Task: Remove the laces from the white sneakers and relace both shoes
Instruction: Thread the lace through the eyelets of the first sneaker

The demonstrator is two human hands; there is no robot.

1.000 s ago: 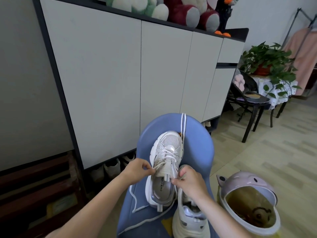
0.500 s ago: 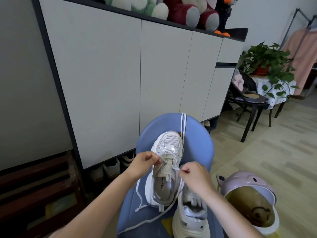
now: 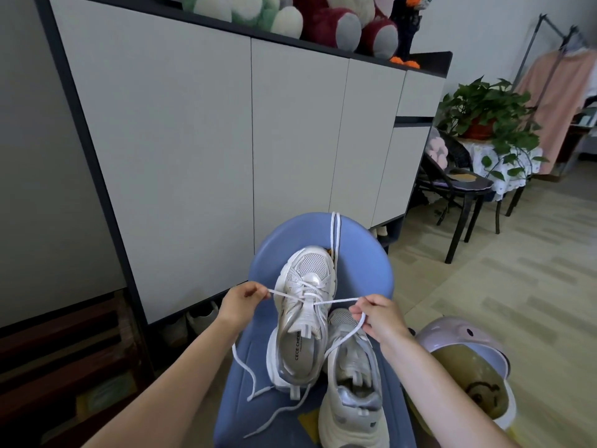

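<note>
- The room was evenly lit by soft daylight, brighter toward the right side — the pale floor [image 3: 517,286] caught the most light.
- The lower left corner lay dim, in shadow.
- Shadows were faint and diffuse, and no harsh glare showed.
- The wide-angle lens bowed the cabinet [image 3: 226,140] edges near the frame's borders.
- Focus was fairly sharp, softer toward the margins.

The second sneaker [image 3: 352,376] and the pink bin [image 3: 465,376] crowd the right; bare blue seat [image 3: 239,409] lies left.
</note>
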